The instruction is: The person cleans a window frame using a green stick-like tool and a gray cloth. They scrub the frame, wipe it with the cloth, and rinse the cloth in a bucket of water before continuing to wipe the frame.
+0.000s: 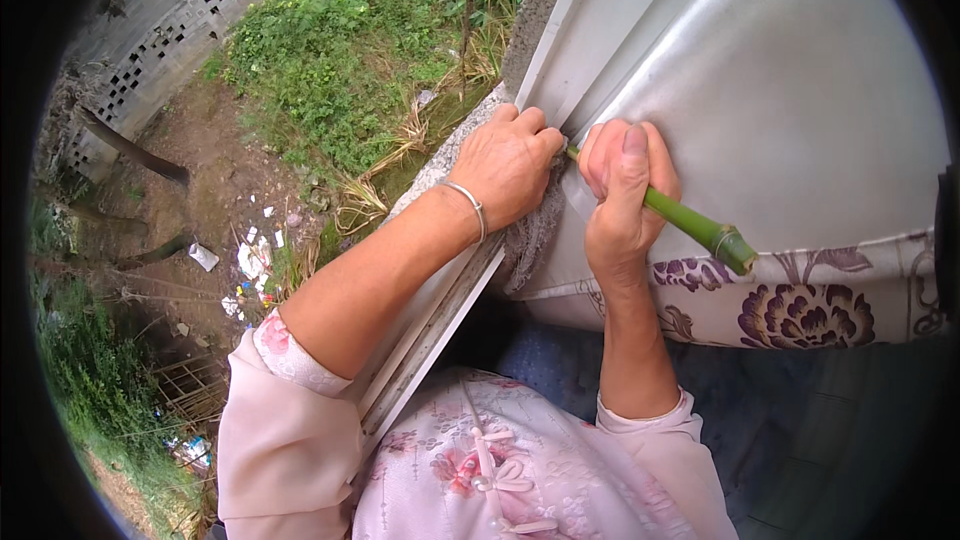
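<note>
My right hand (626, 191) is wrapped around a green bamboo stick (694, 225), thumb on top. Its thick cut end points down to the right, and the thin end reaches toward my left hand (504, 169). That hand, with a metal bangle (471, 202) at the wrist, has its fingers curled on a fuzzy grey cloth (538, 236) at the corner of the window frame. The stick's far tip is hidden by the left fingers and the cloth. Below the left forearm runs the white window track (439, 337), with dirt in its groove.
A silvery cover (787, 105) with a purple flower border (806, 315) spreads on the right, against the white window frame (592, 15). Outside the rough concrete sill (450, 146) lie green plants (322, 60), scattered litter (255, 259) and a perforated block wall (172, 37), well below.
</note>
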A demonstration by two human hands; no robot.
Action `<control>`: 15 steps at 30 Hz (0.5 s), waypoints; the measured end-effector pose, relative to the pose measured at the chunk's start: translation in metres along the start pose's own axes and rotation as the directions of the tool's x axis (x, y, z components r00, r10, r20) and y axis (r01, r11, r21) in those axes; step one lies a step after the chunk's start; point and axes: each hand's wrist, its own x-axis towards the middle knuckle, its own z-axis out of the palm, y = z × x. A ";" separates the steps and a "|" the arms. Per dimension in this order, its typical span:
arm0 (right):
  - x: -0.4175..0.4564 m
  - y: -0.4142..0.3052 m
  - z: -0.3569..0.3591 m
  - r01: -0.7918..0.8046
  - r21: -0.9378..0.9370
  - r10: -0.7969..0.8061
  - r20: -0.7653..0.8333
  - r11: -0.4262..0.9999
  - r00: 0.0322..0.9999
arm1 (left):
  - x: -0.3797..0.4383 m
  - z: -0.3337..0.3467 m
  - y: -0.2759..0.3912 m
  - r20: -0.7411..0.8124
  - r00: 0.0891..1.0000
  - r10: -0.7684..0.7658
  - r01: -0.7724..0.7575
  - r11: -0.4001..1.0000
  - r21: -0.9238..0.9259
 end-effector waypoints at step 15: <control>-0.093 -0.077 0.039 -0.015 0.031 0.011 0.134 0.999 0.991 | -0.106 -0.073 0.035 0.295 0.955 -0.017 0.028 0.999 -0.032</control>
